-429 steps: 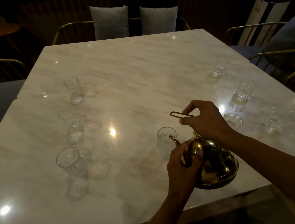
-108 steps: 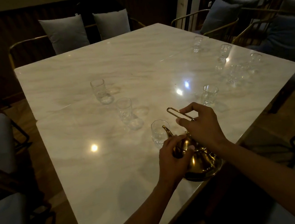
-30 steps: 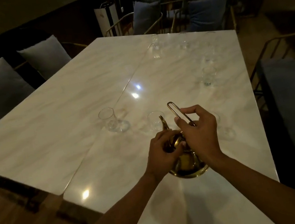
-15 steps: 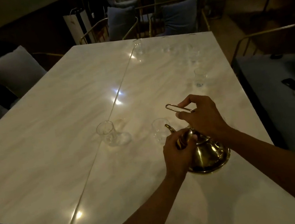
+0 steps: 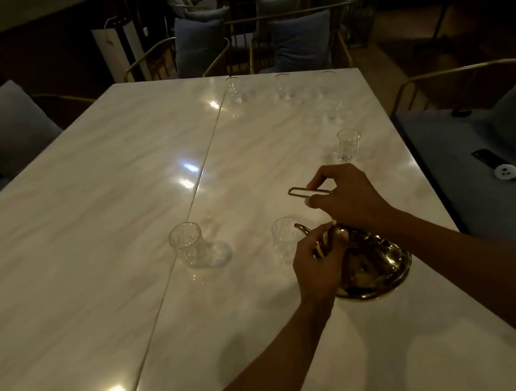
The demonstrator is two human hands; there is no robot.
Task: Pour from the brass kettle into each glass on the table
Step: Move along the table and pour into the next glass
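Brass kettle [image 5: 375,261], round-bodied and shiny, tilted spout-first toward the nearest clear ribbed glass [image 5: 286,240], curved spout tip right at that glass's rim. Held off the pale marble table [image 5: 89,257] or resting on it: cannot tell. Right hand [image 5: 349,198] above the kettle, thumb and fingers pinched on its thin wire loop handle [image 5: 308,191]. Left hand [image 5: 318,265] beside the kettle's near left, fingers curled around the spout's base. Left of the kettle, a second clear ribbed glass [image 5: 187,245], standing upright near the seam between the two tabletop slabs. Beyond the kettle, toward the table's right edge, a small clear glass [image 5: 348,145]; farther still, a row of clear glasses [image 5: 283,87] near the far edge. Right of the kettle, past the table edge, a grey cushioned seat [image 5: 472,180] bearing a white handheld controller [image 5: 511,176].
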